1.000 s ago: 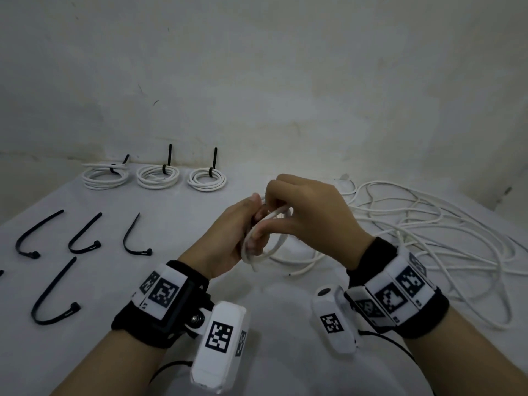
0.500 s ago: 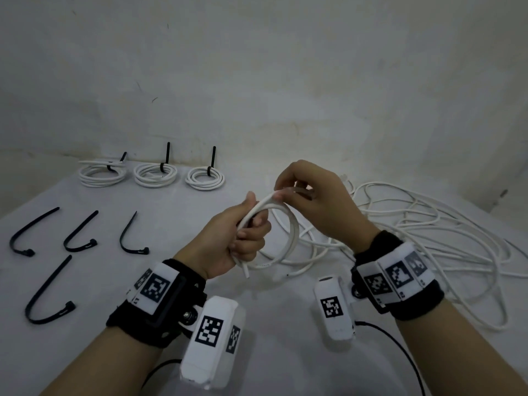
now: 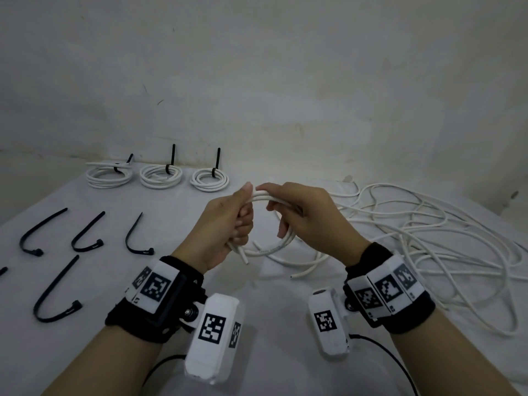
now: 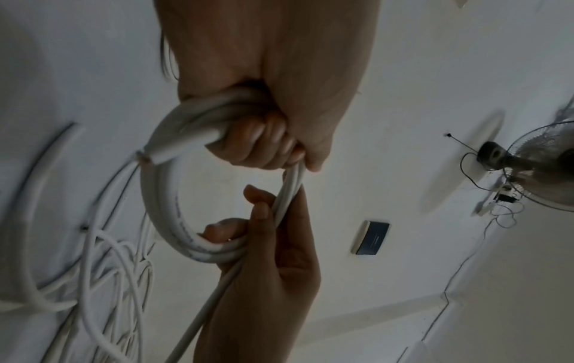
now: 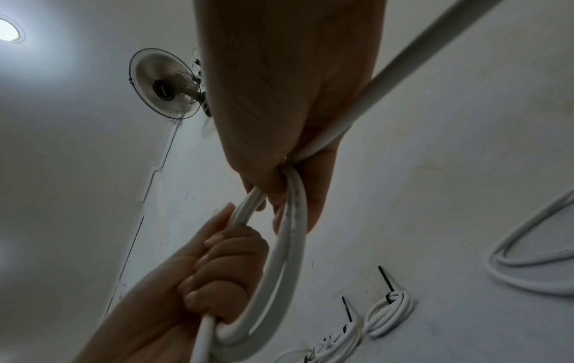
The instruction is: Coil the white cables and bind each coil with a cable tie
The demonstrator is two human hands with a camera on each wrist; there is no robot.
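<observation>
A white cable coil [image 3: 278, 244] of a few loops hangs between both hands above the table. My left hand [image 3: 237, 221] grips the left side of the coil [image 4: 174, 211] in a fist, and a cut cable end [image 3: 244, 257] sticks out below it. My right hand [image 3: 300, 212] holds the right side of the coil [image 5: 289, 235] with curled fingers, and the free cable runs from it to the loose white cable pile [image 3: 428, 238] on the right. Several loose black cable ties [image 3: 83, 232] lie on the left of the table.
Three bound white coils [image 3: 160, 175] with upright black tie tails sit in a row at the back by the wall. A grey cloth covers the table [image 3: 271, 304]. A wall fan [image 5: 164, 88] appears in the wrist views.
The hands have drawn apart and risen a little. The coil has opened into a wider ring, and another loop has been laid into the left hand's grip.
</observation>
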